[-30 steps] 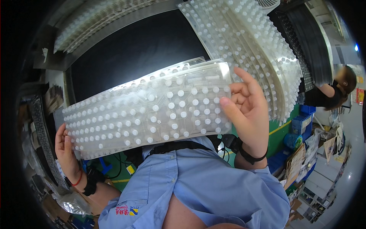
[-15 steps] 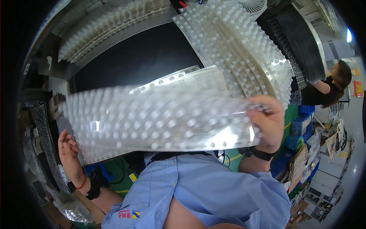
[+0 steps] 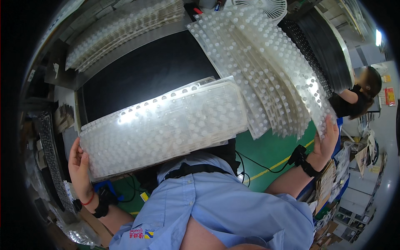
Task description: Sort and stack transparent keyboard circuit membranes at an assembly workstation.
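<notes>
A stack of clear plastic sheets with rows of round white dots (image 3: 166, 129) lies on the work table in front of me. At its left end my left hand (image 3: 79, 163) touches the edge, fingers loosely apart. Out to the right, my right hand (image 3: 327, 139) pinches the near end of a dotted clear plastic sheet (image 3: 306, 83). That sheet lies on top of a fanned pile of similar sheets (image 3: 254, 79), whose near ends hang past the table edge.
A black mat (image 3: 146, 62) covers the table behind the front stack. More dotted sheets (image 3: 125, 31) stand at the back left. A white fan (image 3: 266, 8) is at the far right. A co-worker (image 3: 360, 96) is beside dark sheets, and cables (image 3: 258, 166) hang below.
The blurred dotted sheet my right hand held over the front stack is no longer there. My right hand has moved right to the fanned pile; my left hand has closed in on the stack's edge.
</notes>
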